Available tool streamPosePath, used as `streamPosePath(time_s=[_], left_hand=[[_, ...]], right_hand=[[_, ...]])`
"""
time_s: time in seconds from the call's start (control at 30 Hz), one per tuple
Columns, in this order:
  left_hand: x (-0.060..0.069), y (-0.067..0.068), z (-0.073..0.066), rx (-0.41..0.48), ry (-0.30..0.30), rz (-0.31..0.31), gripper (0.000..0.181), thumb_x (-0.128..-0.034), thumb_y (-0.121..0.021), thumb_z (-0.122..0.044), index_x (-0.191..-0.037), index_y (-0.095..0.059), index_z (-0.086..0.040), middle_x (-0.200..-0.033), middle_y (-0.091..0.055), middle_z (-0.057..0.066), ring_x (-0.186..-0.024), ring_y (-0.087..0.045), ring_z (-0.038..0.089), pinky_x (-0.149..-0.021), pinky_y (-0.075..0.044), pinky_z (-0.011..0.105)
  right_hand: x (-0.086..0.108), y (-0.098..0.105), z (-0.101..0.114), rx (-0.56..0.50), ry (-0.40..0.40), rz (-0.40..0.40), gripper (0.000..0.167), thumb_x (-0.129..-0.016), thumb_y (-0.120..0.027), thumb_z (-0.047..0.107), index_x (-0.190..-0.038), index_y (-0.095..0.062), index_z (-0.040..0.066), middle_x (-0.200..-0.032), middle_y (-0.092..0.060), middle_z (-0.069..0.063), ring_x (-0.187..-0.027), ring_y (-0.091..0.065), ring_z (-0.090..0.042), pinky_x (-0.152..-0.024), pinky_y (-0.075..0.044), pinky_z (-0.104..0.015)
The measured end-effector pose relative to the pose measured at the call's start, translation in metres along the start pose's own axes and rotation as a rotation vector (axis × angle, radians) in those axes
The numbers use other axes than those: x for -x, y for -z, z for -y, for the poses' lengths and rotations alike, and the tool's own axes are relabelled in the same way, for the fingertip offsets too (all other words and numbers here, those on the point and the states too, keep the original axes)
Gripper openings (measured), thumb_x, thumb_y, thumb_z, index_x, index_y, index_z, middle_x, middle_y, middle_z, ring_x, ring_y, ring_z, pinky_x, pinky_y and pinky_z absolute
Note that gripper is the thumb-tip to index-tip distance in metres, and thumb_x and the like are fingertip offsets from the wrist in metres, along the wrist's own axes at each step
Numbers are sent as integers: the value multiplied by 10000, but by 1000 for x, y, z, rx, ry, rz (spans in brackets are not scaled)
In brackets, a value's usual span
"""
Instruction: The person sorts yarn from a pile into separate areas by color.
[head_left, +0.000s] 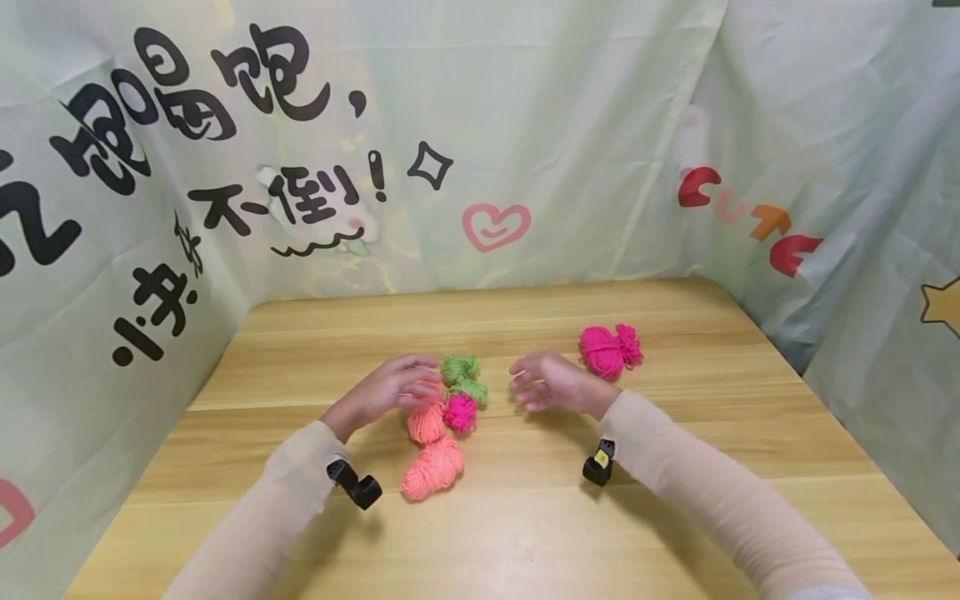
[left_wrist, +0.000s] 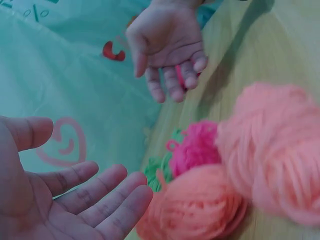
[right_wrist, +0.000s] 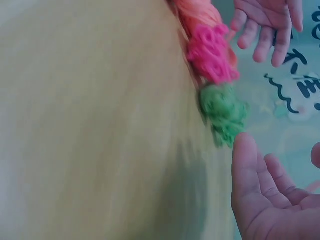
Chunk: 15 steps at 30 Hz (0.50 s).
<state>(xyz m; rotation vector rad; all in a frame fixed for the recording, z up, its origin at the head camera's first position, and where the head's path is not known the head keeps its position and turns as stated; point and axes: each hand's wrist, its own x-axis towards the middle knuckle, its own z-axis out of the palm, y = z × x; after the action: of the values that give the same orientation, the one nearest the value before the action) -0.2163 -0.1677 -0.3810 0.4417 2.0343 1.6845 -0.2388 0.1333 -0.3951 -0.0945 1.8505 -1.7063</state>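
My left hand (head_left: 390, 387), fingers spread and relaxed, is above the orange yarn (head_left: 426, 423) at the left of a small yarn cluster and grips nothing. Beside that yarn are a small pink ball (head_left: 460, 413) and green yarn (head_left: 461, 371); a salmon skein (head_left: 432, 469) lies nearest me. To the right of the cluster, my right hand (head_left: 551, 383) is held over the table with loosely bent, empty fingers. Just beyond its wrist lies a larger magenta skein (head_left: 603, 352). In the left wrist view, the palm of the left hand (left_wrist: 85, 195) faces the right hand (left_wrist: 170, 45).
The wooden table (head_left: 517, 533) is bordered at the back and sides by a pale printed cloth (head_left: 570, 167). A small black device (head_left: 356, 485) is strapped at the left wrist, and another (head_left: 600, 463) at the right wrist.
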Motion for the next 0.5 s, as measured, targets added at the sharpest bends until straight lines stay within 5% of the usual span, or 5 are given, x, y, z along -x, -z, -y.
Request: streamPosePath(time_s=[0.5], left_hand=[[28, 35, 24, -51, 24, -50, 516, -1054, -384, -217, -1379, -289, 173, -1337, -419, 372, -1191, -488, 486, -974, -456, 486]], right_hand=[[-7, -46, -16, -27, -53, 20, 428, -1011, -449, 196, -1326, -411, -92, -1161, -601, -272, -827, -636, -276, -763, -562, -410]])
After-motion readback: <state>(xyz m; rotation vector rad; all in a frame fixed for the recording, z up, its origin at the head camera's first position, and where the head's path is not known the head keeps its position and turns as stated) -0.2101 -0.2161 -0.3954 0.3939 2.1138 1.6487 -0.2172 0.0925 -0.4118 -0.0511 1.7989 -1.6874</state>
